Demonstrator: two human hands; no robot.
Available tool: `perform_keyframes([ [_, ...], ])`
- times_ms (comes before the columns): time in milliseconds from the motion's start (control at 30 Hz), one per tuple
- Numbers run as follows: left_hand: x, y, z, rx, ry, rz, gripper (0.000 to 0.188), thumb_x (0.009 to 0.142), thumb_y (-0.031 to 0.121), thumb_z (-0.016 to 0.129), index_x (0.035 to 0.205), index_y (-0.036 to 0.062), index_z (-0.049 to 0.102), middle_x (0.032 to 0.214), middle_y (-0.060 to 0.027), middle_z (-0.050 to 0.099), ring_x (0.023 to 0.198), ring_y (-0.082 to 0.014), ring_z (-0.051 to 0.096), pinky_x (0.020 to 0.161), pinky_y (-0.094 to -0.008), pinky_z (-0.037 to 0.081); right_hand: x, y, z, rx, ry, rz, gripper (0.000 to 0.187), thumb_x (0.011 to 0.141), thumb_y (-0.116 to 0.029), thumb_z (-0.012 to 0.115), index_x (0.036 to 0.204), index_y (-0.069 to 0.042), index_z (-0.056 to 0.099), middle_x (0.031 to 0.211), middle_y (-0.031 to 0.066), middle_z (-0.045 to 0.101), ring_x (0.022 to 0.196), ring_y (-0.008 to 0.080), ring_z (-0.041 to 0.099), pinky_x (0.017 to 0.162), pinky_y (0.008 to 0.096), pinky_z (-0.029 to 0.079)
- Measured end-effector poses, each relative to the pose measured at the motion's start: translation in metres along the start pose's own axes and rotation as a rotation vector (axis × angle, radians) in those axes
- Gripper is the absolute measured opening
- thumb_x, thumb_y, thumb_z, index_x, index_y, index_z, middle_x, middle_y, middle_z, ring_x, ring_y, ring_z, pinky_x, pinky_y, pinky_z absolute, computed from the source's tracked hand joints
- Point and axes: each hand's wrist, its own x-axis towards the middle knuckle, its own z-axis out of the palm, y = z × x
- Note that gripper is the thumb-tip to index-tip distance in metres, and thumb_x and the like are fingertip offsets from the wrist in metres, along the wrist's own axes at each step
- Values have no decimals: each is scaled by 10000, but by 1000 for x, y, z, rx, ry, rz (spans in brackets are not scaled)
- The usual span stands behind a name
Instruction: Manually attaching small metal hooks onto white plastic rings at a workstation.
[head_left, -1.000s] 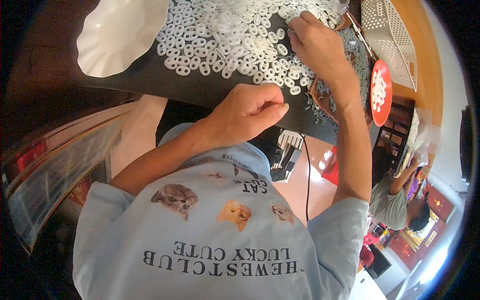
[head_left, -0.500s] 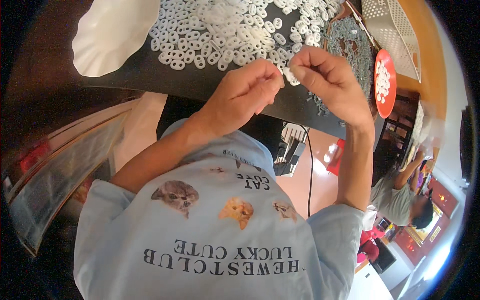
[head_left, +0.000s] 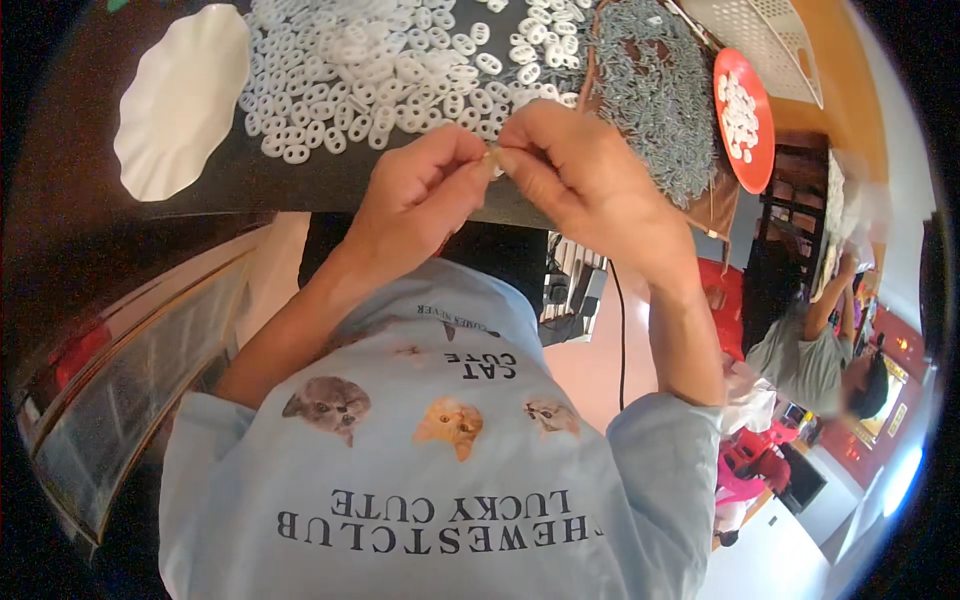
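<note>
My left hand (head_left: pixel 425 195) and my right hand (head_left: pixel 590 190) meet at the table's near edge, thumbs and forefingers pinched together. Between the fingertips a small white plastic piece (head_left: pixel 497 171) shows, gripped by the right hand. Its shape is mostly covered. Whatever the left fingertips pinch against it is too small to make out. Just beyond the hands spreads a heap of white oval plastic pieces (head_left: pixel 310 105), each with two holes. Right of them lies a pile of small grey parts (head_left: pixel 655 110).
A white scalloped dish (head_left: pixel 180 105) stands at the left. On the far right a red plate (head_left: pixel 757 165) holds white pieces, beside a perforated white basket (head_left: pixel 770 40). A black cable (head_left: pixel 620 340) hangs below the table. Another person (head_left: pixel 810 360) is at the right.
My hands, apart before, have come together at the fingertips, the right one moving left. The view has shifted, showing more of the grey pile.
</note>
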Motion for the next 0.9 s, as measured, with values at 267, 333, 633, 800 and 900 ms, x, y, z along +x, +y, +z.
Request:
perform_keyframes([
  [267,-2,1,3,3,9,8,114,935,146,541,923,33,554,639,50,485,481,0,393,417,-170,290,-8,0,9,-78,84,-78,95,849,-48,576,891,11,515,790,171,527,743,367,555,635,402,448],
  [333,-2,4,3,-2,1,9,108,940,133,528,930,28,555,647,40,493,493,-4,404,428,-169,304,-10,-1,10,-35,92,-39,98,850,-53,581,896,8,519,787,167,532,741,363,558,634,398,449],
  [633,-3,0,1,-3,-15,81,134,944,141,534,938,9,557,671,26,518,515,-14,430,449,-175,340,-12,-2,6,-21,75,-28,107,854,-66,593,899,2,523,780,154,543,726,347,563,625,388,446],
  [800,-4,9,3,83,-28,26,137,942,141,521,956,13,568,684,3,540,543,-39,469,473,-186,361,-14,-4,8,-38,89,-35,106,850,-52,590,884,8,509,795,153,543,724,349,555,620,389,443],
  [900,-1,16,8,99,-26,-2,122,926,125,536,902,12,575,645,12,532,524,-25,473,457,-182,369,-14,-4,9,-61,92,-29,93,850,-39,583,890,9,513,811,157,544,739,348,558,626,380,448],
])
